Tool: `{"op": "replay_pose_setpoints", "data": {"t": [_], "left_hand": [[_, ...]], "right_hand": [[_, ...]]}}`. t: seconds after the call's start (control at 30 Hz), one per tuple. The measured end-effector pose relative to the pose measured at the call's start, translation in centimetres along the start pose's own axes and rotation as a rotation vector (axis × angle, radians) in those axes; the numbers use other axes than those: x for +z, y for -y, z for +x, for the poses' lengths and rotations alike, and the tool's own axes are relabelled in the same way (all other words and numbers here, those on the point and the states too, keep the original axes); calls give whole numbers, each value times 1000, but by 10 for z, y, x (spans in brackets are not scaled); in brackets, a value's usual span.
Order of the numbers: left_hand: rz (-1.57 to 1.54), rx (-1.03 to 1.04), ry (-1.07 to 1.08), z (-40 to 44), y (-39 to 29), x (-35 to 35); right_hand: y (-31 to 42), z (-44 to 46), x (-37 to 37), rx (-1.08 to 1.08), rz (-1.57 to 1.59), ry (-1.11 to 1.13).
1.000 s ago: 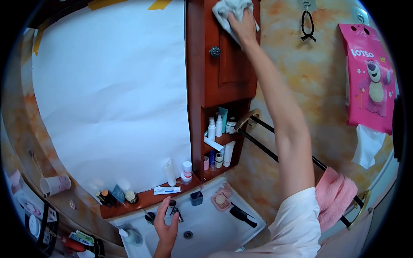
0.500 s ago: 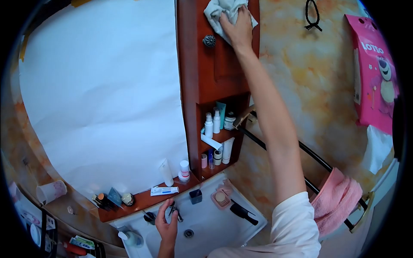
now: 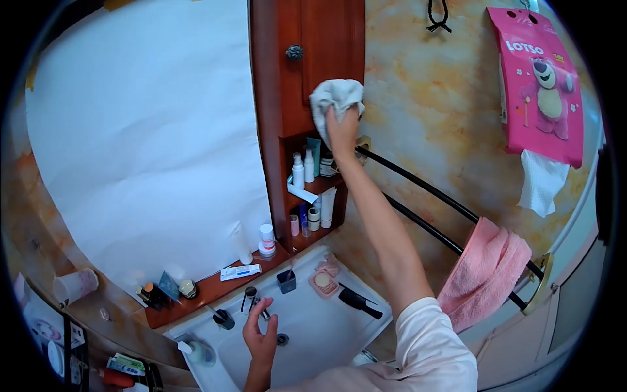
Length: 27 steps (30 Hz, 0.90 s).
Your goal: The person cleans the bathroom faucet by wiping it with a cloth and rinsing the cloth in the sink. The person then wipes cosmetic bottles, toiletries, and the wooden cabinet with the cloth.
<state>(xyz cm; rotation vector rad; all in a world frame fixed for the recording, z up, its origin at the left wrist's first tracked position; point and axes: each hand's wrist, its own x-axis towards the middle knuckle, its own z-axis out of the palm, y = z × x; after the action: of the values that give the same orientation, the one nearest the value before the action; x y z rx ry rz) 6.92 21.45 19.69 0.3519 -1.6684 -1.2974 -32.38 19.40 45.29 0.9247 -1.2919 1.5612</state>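
My right hand (image 3: 343, 130) is closed on a pale cloth (image 3: 335, 98), pressing it to the lower part of a reddish-brown cabinet door (image 3: 320, 49). A dark round knob (image 3: 294, 52) sits on that door, above and left of the cloth. Just below the hand are open shelves holding white spray bottles (image 3: 298, 171), tubes and small jars. My left hand (image 3: 259, 330) hovers over the white sink (image 3: 307, 346), near the faucet (image 3: 251, 298). Its fingers are apart and nothing is in them.
A wooden ledge (image 3: 209, 287) under the white-covered panel (image 3: 150, 144) carries tubes and jars. A soap dish (image 3: 323, 283) and a black-handled brush (image 3: 359, 302) lie on the sink rim. Black towel bars (image 3: 418, 181) with a pink towel (image 3: 486, 274) jut out at right, below a pink tissue pack (image 3: 539, 85).
My right hand has moved the cloth down the door, from above the knob to the door's bottom part. The view has shifted slightly. My left hand stays over the sink.
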Motion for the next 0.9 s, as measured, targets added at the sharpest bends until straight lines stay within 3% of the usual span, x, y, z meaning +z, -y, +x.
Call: {"op": "replay_pose_setpoints", "data": {"t": [0.07,0.17,0.27,0.47,0.6,0.67,0.73,0.9], "left_hand": [[27,-20,-8,-7,-4,-8],[29,-18,-54,-17,-13,-20],[52,-22,-100,-26,-7,-34],[68,-29,-69,-28,1,-37],[44,-21,-45,-20,2,-31],[38,-28,-31,-16,2,-27],[57,-19,-31,-12,3,-25],[79,-8,-37,-5,6,-26]], "right_hand": [[-22,5,7,-17,-180,-178],[-40,17,6,303,-257,-244],[-42,9,20,262,-100,-339],[37,-53,19,90,112,-16],[69,-65,27,-242,1,146],[92,-57,34,-280,-40,118],[87,-45,40,-458,-202,132],[86,-44,42,-591,-218,111]]}}
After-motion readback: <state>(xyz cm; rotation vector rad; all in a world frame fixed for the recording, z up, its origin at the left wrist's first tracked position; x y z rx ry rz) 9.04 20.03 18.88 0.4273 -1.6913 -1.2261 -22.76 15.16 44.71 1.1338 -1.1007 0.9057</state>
